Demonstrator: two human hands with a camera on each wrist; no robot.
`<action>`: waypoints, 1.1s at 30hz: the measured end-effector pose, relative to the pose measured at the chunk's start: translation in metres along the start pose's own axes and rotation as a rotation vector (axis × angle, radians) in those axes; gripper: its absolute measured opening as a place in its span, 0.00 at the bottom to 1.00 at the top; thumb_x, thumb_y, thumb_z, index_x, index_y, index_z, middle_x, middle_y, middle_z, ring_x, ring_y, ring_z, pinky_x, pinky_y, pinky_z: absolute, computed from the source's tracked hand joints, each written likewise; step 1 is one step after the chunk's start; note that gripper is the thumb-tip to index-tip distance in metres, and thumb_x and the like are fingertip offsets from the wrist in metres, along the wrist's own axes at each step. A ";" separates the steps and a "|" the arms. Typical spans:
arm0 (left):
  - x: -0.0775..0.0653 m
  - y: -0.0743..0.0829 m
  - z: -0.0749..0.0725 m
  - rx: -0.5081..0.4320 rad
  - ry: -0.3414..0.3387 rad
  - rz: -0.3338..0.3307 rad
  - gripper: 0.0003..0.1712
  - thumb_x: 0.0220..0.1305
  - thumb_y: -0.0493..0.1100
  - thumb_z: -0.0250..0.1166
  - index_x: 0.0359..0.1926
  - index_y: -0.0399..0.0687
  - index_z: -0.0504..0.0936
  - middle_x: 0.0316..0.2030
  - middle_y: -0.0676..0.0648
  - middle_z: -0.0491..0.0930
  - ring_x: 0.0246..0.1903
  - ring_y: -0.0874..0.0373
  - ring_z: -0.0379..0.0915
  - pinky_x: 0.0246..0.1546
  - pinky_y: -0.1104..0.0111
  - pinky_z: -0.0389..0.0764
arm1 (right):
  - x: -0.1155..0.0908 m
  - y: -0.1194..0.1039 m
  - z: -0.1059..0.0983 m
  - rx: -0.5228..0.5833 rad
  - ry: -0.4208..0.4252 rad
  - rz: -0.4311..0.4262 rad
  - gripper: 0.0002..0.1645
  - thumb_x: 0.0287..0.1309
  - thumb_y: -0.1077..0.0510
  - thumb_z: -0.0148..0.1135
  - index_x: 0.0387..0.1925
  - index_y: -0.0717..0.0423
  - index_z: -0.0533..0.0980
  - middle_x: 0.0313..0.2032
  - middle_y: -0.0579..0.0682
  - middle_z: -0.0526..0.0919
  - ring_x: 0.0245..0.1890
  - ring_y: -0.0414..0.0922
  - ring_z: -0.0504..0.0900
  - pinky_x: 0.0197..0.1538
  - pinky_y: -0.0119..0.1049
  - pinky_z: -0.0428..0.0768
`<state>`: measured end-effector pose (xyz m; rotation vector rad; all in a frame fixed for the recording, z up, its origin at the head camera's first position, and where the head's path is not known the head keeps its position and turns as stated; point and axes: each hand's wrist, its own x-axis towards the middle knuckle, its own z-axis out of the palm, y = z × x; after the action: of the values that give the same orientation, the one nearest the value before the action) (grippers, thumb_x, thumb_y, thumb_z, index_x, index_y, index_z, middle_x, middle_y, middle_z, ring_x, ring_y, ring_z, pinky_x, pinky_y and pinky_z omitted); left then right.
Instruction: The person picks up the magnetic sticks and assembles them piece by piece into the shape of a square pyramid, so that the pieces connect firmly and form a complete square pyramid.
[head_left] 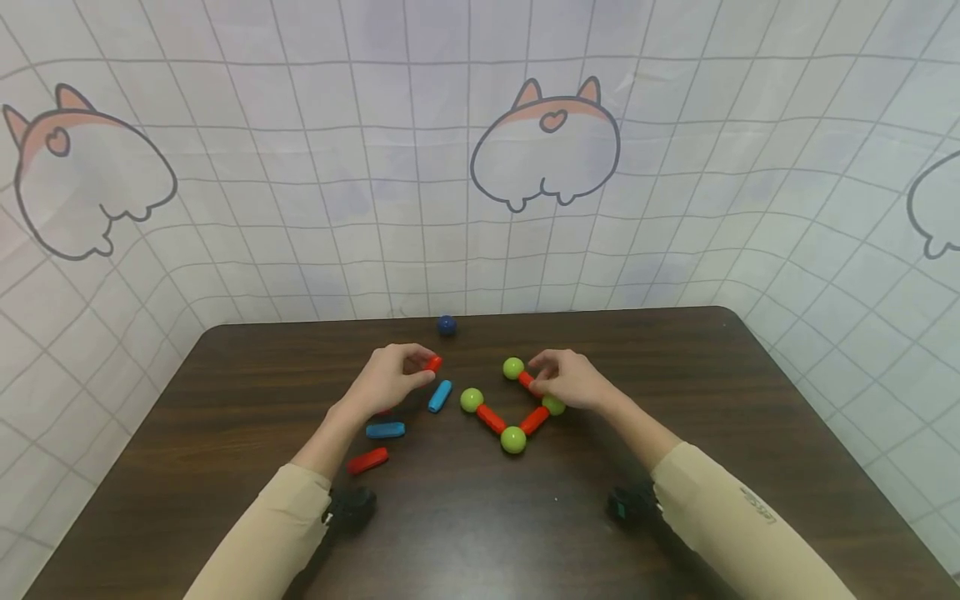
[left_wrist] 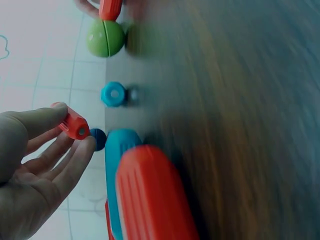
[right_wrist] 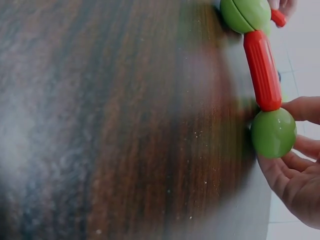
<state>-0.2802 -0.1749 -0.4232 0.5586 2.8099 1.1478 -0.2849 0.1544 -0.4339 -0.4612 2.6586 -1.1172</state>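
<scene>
1. My left hand (head_left: 390, 379) pinches a short red rod (head_left: 433, 363) between thumb and fingertips, its long axis pointing up-right toward the blue ball (head_left: 447, 325).
2. Loose blue rods (head_left: 440, 396) and a red one lie near it.
3. My right hand (head_left: 573, 382) curls its fingers round a green ball (head_left: 553, 405) of the ball-and-rod chain (head_left: 513, 439); its palm hides the red link's end.
</scene>
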 end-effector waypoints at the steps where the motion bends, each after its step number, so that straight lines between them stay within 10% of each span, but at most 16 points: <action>1: 0.001 0.002 0.001 -0.003 0.000 0.003 0.17 0.70 0.41 0.69 0.58 0.43 0.84 0.44 0.49 0.85 0.44 0.53 0.81 0.44 0.58 0.82 | -0.001 0.000 0.000 0.000 -0.002 0.000 0.23 0.64 0.59 0.67 0.58 0.62 0.78 0.38 0.50 0.85 0.35 0.46 0.81 0.38 0.39 0.78; 33: 0.043 0.046 0.042 -0.065 -0.035 0.098 0.17 0.69 0.39 0.70 0.57 0.45 0.85 0.46 0.49 0.86 0.46 0.54 0.82 0.49 0.61 0.82 | -0.010 -0.004 0.008 0.012 -0.023 -0.024 0.35 0.62 0.59 0.69 0.69 0.59 0.69 0.34 0.49 0.83 0.29 0.44 0.80 0.35 0.38 0.80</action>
<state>-0.2983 -0.1021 -0.4184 0.7113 2.7328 1.2285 -0.2720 0.1504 -0.4358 -0.5017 2.6316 -1.1277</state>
